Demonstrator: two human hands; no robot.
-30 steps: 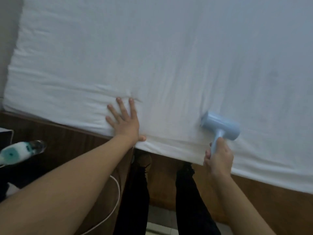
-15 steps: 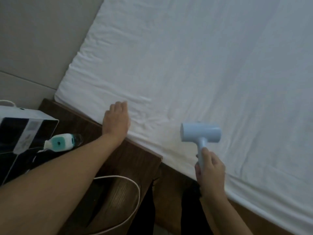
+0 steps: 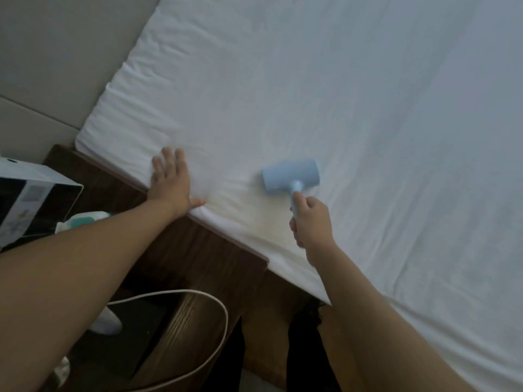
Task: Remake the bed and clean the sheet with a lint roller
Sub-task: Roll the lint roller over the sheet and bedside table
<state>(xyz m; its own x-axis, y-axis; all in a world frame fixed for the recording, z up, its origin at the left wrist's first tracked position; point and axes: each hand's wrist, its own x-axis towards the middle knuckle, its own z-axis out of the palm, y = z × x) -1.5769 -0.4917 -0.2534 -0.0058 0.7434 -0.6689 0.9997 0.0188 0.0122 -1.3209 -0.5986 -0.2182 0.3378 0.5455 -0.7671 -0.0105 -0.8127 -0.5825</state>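
Sheet (image 3: 353, 108) — white, spread over the mattress and wrinkled toward its near edge and corner. A faint yellowish patch shows on it just below the lint roller. Its far and right parts run out of the picture.

Lint roller (image 3: 290, 176) — pale blue, T-shaped. The drum lies on the sheet close to the near edge. The handle runs back from the drum into the right hand; its lower end is hidden in the fist.

Right hand (image 3: 311, 222) — grip closed round the roller handle, fingers curled about it, held over the sheet.

Left hand (image 3: 169, 182) — grip wide, fingers straight and pressed flat on the sheet, left of the roller and apart from it. The thumb lies along the mattress edge. The fingers are blurred.

Bed frame (image 3: 198, 244) — dark wood, running under the sheet's near edge.

Box (image 3: 34, 199) — white and black, left of the sheet and beyond the frame, cut off by the picture's edge. Whether it holds anything cannot be told.

Bottle (image 3: 85, 222) — white and teal, just beside the box, mostly hidden behind the left forearm. Contents cannot be made out.

Cord (image 3: 220, 306) — white, looping below the frame. Both ends are out of sight.
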